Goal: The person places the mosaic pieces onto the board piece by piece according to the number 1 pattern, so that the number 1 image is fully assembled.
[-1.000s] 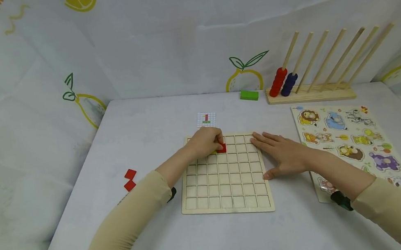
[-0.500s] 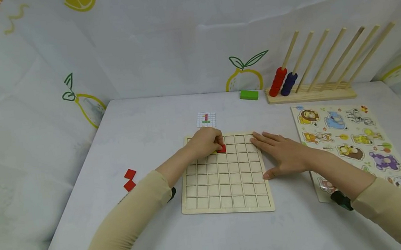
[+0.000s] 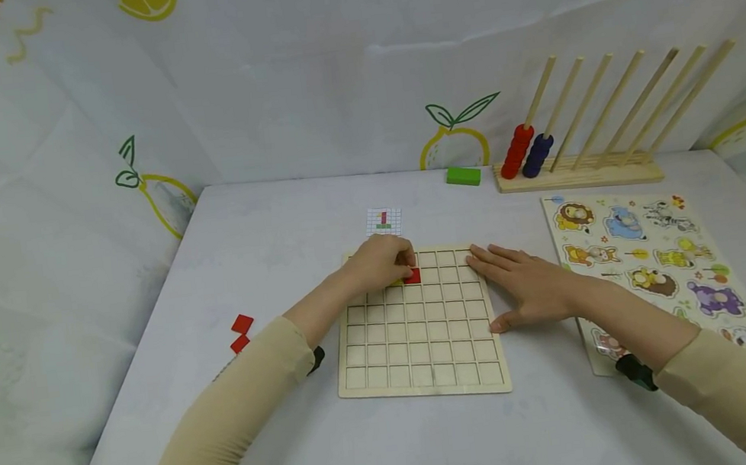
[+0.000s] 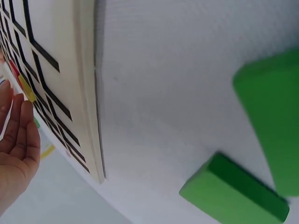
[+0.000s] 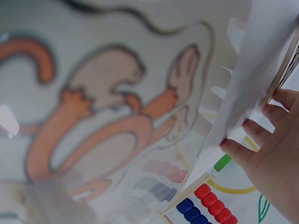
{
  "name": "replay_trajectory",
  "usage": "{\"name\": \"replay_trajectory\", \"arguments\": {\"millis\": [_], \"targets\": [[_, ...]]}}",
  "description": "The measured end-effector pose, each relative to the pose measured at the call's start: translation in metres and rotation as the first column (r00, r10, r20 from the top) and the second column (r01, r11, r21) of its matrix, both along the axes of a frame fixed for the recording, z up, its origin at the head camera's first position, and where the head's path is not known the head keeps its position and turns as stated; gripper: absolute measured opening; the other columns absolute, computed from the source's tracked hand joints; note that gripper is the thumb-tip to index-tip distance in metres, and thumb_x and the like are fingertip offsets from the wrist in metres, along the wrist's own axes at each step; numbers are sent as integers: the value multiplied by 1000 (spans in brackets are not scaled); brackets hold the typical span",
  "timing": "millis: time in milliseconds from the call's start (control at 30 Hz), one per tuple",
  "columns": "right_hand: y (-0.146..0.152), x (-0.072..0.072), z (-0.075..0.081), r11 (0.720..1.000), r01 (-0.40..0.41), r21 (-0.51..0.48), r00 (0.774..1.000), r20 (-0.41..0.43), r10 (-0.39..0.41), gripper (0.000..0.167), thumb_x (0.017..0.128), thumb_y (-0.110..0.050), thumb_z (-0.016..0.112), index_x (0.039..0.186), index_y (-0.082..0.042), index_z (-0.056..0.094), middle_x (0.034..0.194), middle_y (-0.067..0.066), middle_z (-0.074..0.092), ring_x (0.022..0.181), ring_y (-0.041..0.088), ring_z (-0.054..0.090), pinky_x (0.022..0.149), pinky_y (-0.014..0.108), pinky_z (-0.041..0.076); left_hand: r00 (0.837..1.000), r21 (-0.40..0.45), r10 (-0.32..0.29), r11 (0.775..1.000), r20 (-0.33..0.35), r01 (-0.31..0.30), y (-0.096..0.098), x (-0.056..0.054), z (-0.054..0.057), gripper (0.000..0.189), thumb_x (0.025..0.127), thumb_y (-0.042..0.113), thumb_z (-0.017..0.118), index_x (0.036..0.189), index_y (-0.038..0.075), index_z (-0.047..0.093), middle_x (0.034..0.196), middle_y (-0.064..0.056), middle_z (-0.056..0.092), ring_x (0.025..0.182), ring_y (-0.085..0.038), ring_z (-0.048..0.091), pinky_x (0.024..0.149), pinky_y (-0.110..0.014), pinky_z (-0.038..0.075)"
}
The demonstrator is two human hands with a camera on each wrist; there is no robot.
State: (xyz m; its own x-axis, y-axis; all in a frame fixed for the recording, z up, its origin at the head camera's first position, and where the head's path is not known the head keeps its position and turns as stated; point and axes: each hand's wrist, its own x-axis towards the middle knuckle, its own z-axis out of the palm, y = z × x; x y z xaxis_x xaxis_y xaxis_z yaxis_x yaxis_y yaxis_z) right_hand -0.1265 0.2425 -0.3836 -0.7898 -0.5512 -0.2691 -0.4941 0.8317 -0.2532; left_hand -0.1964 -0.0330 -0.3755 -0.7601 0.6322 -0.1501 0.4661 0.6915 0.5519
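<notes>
My left hand [image 3: 382,262] is over the upper part of a wooden grid board [image 3: 419,334], its thumb and fingertips pinched at a red square tile [image 3: 412,276] lying in one of the cells. A yellow tile [image 4: 26,88] lies beside the red one and is partly covered by the fingers in the head view. Spread along the board's right edge, my right hand [image 3: 524,284] rests with fingers straight and holds nothing. Two loose red tiles [image 3: 241,324] lie on the table left of the board, one partly behind the left sleeve.
Beyond the board lies a small pattern card [image 3: 383,221]. Farther back are a green block [image 3: 463,177] and a peg stand [image 3: 581,175] with red and blue beads. An animal puzzle board [image 3: 655,285] lies at right. More green blocks [image 4: 233,191] show in the left wrist view.
The left forearm has shifted slightly left, while its fingertips stay at the red tile. The right hand has kept its place on the board's edge.
</notes>
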Motion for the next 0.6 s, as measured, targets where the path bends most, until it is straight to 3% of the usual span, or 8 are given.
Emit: {"name": "replay_trajectory", "arguments": {"millis": [367, 600], "targets": [[-1, -1, 0, 1000, 0, 13, 1000, -5, 0, 109, 78, -66, 69, 158, -10, 19, 167, 13, 14, 152, 44, 14, 118, 65, 21, 999, 70, 24, 997, 36, -26, -17, -10, 15, 8, 94, 14, 66, 100, 9, 69, 99, -3, 72, 93, -16, 64, 86, -28, 53], [-1, -1, 1, 1000, -6, 6, 1000, -4, 6, 109, 78, -65, 69, 158, -10, 20, 167, 13, 14, 152, 44, 13, 119, 65, 20, 997, 126, 32, 991, 70, -41, -36, -16, 27, 17, 94, 14, 66, 107, 5, 69, 105, -5, 72, 98, -18, 65, 87, -30, 53]]}}
